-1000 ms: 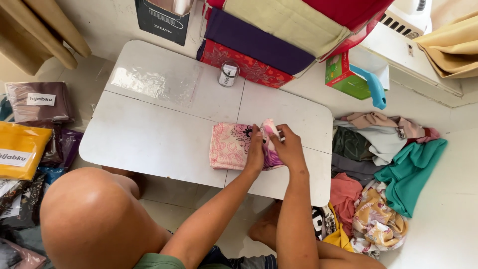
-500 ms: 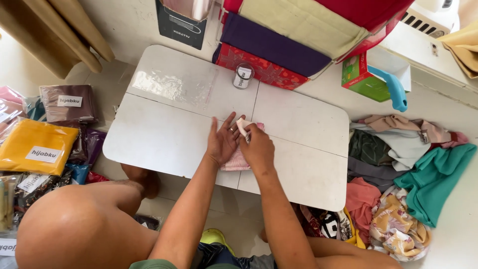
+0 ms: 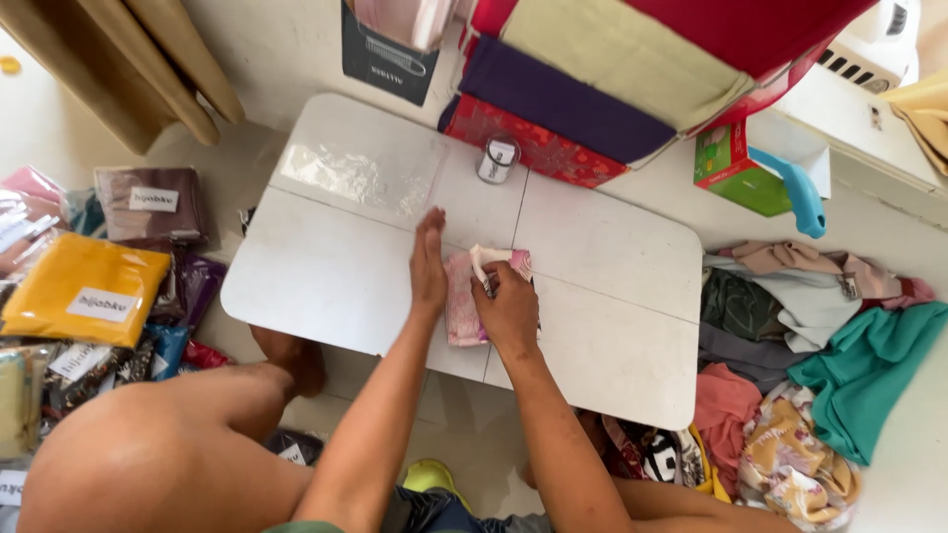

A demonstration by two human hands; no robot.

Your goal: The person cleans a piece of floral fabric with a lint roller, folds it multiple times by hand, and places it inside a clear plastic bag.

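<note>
On white table (image 3: 336, 286), left hand (image 3: 429, 265) flat beside pink cloth (image 3: 462, 306), right hand (image 3: 509, 308) fingers pinching it

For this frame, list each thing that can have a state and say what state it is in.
pink cloth: folded small, flat on the table, under both hands.
left hand: flat, pressing the cloth's left edge.
right hand: pinching the cloth's turned-up corner.
white table: unfolded, standing low on the floor.
clear plastic bag: empty, lying flat.
small tin: upright, lid on.
yellow packed cloth: bagged and labelled.
</note>
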